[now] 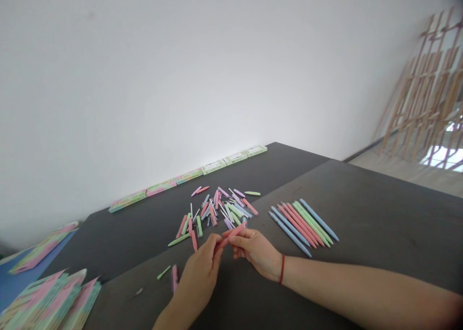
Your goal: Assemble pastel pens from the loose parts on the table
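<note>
Nearest the lens, at lower left: fanned card packs point(47, 301) in pink, green and cream, overlapping on the table point(379, 224) edge. More packs point(41, 248) just behind on a blue surface.

Left hand point(200, 272) at lower centre, fingers pinched shut on the lower end of a pink pen point(231, 234). Right hand point(255, 250) just beside it, red cord on the wrist, fingertips closed on the same pen's upper part. Pen tilted, upper end to the right, held just above the table between both hands, directly in front of the loose pile.

Loose pile point(217, 209) of pen parts beyond the hands: pink, green, lilac, blue and white pieces, scattered and crossing one another. Single green piece point(164, 272) and a lilac piece point(174, 278) lying apart, left of the left hand.

Row of pens point(304, 224) right of the pile, laid side by side and touching: blue, pink, green, blue, all slanting the same way.

Line of flat boxes point(188, 176) end to end along the far table edge, against the white wall point(181, 79). Blurred wooden lattice point(427, 93) at far right, well apart from the table.
</note>
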`<state>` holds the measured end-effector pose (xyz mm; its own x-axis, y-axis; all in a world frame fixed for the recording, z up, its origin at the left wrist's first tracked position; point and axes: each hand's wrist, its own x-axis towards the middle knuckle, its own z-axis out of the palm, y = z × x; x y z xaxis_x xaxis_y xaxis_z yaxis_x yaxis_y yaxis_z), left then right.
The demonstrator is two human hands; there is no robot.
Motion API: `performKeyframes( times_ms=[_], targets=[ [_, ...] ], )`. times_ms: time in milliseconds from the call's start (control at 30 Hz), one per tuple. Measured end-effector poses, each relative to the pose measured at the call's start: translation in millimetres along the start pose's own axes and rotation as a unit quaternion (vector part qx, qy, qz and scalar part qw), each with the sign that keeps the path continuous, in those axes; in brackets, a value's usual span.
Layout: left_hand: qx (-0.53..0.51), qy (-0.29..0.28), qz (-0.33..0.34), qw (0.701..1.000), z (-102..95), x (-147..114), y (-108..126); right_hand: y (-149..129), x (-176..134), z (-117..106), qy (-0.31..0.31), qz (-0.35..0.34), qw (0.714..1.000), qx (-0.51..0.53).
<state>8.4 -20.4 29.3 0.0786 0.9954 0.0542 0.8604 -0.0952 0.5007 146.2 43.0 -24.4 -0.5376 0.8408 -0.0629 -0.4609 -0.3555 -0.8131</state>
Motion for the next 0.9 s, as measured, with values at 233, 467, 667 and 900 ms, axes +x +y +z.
performKeyframes(
  times_ms=[233, 467, 667, 900],
  targets=[
    [0.003, -0.027, -0.044, 0.999, 5.1, 2.9, -3.4, 4.2, -2.6, 5.3, 0.008, 0.025, 0.999, -0.030],
    [-0.130, -0.066, -0.050, 0.988, 7.5, 7.6, -11.0, 2.3, -5.2, 6.1, -0.013, 0.030, 0.996, -0.083],
    [-0.136, -0.057, -0.046, 0.988, 7.5, 7.4, -14.2, -2.1, -6.1, 3.0, -0.025, 0.007, 0.998, -0.056],
    [-0.084, -0.040, -0.049, 0.994, 7.4, 7.7, -9.6, -2.6, 0.3, -0.1, 0.026, -0.015, 0.997, -0.067]
  ],
)
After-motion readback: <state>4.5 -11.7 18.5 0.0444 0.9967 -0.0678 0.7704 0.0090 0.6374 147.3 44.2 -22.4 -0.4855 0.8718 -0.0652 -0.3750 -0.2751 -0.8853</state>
